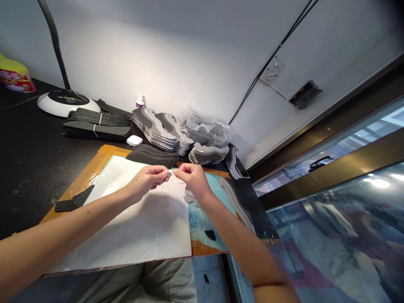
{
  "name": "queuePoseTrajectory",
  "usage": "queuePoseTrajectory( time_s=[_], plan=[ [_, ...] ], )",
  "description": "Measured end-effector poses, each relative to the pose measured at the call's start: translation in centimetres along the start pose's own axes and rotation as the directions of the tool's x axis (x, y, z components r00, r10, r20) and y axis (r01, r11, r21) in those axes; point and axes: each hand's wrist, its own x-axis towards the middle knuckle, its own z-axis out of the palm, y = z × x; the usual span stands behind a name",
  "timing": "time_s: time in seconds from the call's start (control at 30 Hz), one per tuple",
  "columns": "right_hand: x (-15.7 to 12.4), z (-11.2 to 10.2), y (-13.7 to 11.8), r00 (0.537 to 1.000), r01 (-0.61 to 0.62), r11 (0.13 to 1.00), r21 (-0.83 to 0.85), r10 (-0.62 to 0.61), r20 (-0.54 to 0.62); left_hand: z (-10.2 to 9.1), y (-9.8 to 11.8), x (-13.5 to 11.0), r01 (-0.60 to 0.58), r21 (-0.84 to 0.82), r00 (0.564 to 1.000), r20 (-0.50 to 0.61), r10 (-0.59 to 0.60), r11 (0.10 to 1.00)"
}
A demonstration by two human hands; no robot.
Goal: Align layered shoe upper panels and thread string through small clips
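Note:
Both my hands meet above a white sheet (142, 227) on a brown board (94, 164). My left hand (148, 179) and my right hand (192, 179) are each pinched, fingertips almost touching. Between them is a small shiny item (171, 172), too small to name, with a thin clear loop hanging toward the right hand. Grey and black cut flat pieces (158, 130) are stacked beyond my hands.
Bundled black strips (94, 124) and a white lamp base (63, 103) lie at the back left. A crumpled clear plastic bag (205, 128) sits by the wall. Loose black pieces (74, 201) rest on the board's left edge. A glass surface (331, 235) fills the right.

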Motion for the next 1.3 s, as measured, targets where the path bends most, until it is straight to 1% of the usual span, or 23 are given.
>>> queuePoseTrajectory(
  time_s=[0.07, 0.13, 0.2, 0.27, 0.33, 0.4, 0.43, 0.5, 0.57, 0.6, 0.63, 0.67, 0.73, 0.77, 0.8, 0.83, 0.87, 0.9, 0.93, 1.03, 1.1, 1.2, 1.3],
  plan=[
    [0.1, 0.0, 0.1, 0.989, -0.142, 0.972, 0.190, 0.133, 0.060, 0.0, -0.1, 0.0, -0.001, 0.009, 1.000, -0.002, 0.001, 1.000],
    [0.0, 0.1, 0.3, 0.977, -0.213, 0.932, 0.293, 0.195, 0.092, 0.0, -0.1, -0.1, -0.002, 0.011, 1.000, -0.002, 0.002, 1.000],
    [-0.3, 0.2, 0.4, 0.969, -0.243, 0.900, 0.361, 0.208, 0.134, 0.1, 0.0, -0.2, -0.009, 0.006, 1.000, -0.007, 0.009, 1.000],
    [-0.6, 0.3, 0.6, 0.972, -0.223, 0.898, 0.380, 0.174, 0.159, 0.1, 0.0, -0.2, -0.020, -0.015, 1.000, -0.019, 0.019, 1.000],
    [-1.1, 0.2, 0.8, 0.986, -0.124, 0.945, 0.304, 0.084, 0.144, 0.1, -0.1, -0.1, -0.022, -0.042, 0.999, -0.034, 0.021, 0.999],
    [-1.7, 0.0, 0.9, 0.989, 0.084, 0.991, 0.106, -0.096, 0.112, 0.1, -0.1, -0.1, -0.007, -0.071, 0.999, -0.044, 0.004, 0.997],
    [-1.9, -0.2, 1.0, 0.973, 0.208, 0.978, -0.020, -0.205, 0.110, 0.2, 0.0, -0.1, 0.005, -0.082, 0.999, -0.045, -0.009, 0.997],
    [-2.4, -0.7, 1.2, 0.912, 0.410, 0.878, -0.249, -0.386, 0.139, 0.4, 0.0, -0.2, 0.028, -0.111, 0.998, -0.047, -0.033, 0.993],
    [-2.8, -1.1, 1.4, 0.869, 0.492, 0.790, -0.365, -0.467, 0.162, 0.6, 0.1, -0.3, 0.032, -0.138, 0.999, -0.039, -0.038, 0.990],
    [-3.0, -1.3, 1.5, 0.865, 0.500, 0.785, -0.367, -0.476, 0.160, 0.7, 0.1, -0.4, 0.031, -0.151, 0.999, -0.034, -0.037, 0.988],
    [-3.1, -1.4, 1.6, 0.870, 0.491, 0.808, -0.325, -0.469, 0.149, 0.8, 0.1, -0.4, 0.026, -0.161, 0.999, -0.028, -0.031, 0.987],
    [-3.3, -1.3, 1.7, 0.884, 0.467, 0.853, -0.235, -0.449, 0.129, 0.8, 0.1, -0.5, 0.016, -0.162, 1.000, -0.021, -0.020, 0.987],
    [-3.5, -0.8, 1.9, 0.929, 0.353, 0.931, 0.094, -0.360, 0.084, 0.8, 0.1, -0.6, -0.032, -0.126, 0.999, -0.012, 0.030, 0.991],
    [-3.7, -0.4, 2.0, 0.953, 0.255, 0.921, 0.296, -0.291, 0.084, 0.7, 0.1, -0.7, -0.073, -0.088, 0.997, -0.014, 0.072, 0.993],
    [-3.9, 0.0, 2.1, 0.970, 0.139, 0.866, 0.481, -0.215, 0.108, 0.6, 0.0, -0.7, -0.127, -0.040, 0.992, -0.022, 0.126, 0.991],
    [-4.1, 0.5, 2.1, 0.978, 0.023, 0.781, 0.624, -0.148, 0.149, 0.4, 0.0, -0.8, -0.191, 0.021, 0.981, -0.028, 0.191, 0.981],
    [-4.4, 1.0, 2.0, 0.977, -0.076, 0.696, 0.714, -0.092, 0.194, 0.2, -0.1, -0.8, -0.256, 0.097, 0.965, -0.030, 0.260, 0.962],
    [-4.6, 1.4, 2.0, 0.972, -0.147, 0.631, 0.762, -0.048, 0.228, 0.0, -0.1, -0.8, -0.315, 0.177, 0.945, -0.031, 0.325, 0.932],
    [-4.8, 1.7, 1.9, 0.969, -0.190, 0.591, 0.784, -0.015, 0.247, -0.2, -0.1, -0.9, -0.360, 0.256, 0.924, -0.031, 0.380, 0.897],
    [-5.3, 2.0, 1.7, 0.974, -0.203, 0.547, 0.812, 0.028, 0.224, -0.4, -0.1, -1.0, -0.397, 0.430, 0.888, -0.043, 0.458, 0.811],
    [-5.5, 1.9, 1.6, 0.983, -0.174, 0.524, 0.834, 0.038, 0.182, -0.1, -0.1, -1.1, -0.365, 0.463, 0.890, -0.080, 0.449, 0.807],
    [-5.6, 2.3, 1.8, 0.988, -0.152, 0.469, 0.870, 0.068, 0.136, 0.4, 0.0, -1.2, -0.315, 0.453, 0.900, -0.136, 0.415, 0.834],
    [-5.7, 3.3, 2.4, 0.981, -0.195, 0.372, 0.907, 0.061, 0.186, 0.8, 0.0, -1.3, -0.317, 0.429, 0.891, -0.171, 0.421, 0.846]
  ],
)
